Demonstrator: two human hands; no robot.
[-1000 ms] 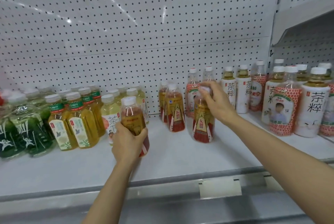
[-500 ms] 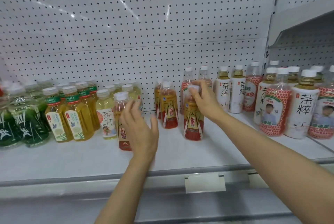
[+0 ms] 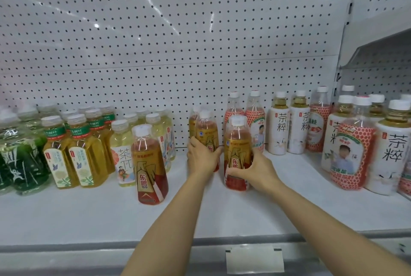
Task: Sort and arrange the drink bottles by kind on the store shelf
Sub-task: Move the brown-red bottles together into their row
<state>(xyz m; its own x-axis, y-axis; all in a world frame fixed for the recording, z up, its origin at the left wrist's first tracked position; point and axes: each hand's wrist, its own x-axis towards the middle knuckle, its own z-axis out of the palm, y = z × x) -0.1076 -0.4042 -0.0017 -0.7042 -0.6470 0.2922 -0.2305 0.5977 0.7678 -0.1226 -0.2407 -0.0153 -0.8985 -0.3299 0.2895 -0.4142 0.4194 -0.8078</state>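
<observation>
Three gold-and-red labelled bottles stand near the middle of the white shelf. My left hand grips the rear gold-and-red bottle around its lower half. My right hand grips a second gold-and-red bottle just to its right, fingers wrapped round its base. A third gold-and-red bottle stands alone further left and forward, touched by neither hand. Another bottle of this kind is partly hidden behind the one in my left hand.
Dark green bottles, yellow-green tea bottles and pale bottles fill the left. Red-patterned bottles and white-labelled tea bottles crowd the right. A perforated back panel rises behind; a blank price tag hangs on the shelf's front rail.
My left hand has left the front bottle standing on the shelf and moved right to grip the rear one. My right hand slid from its bottle's cap down to its base.
</observation>
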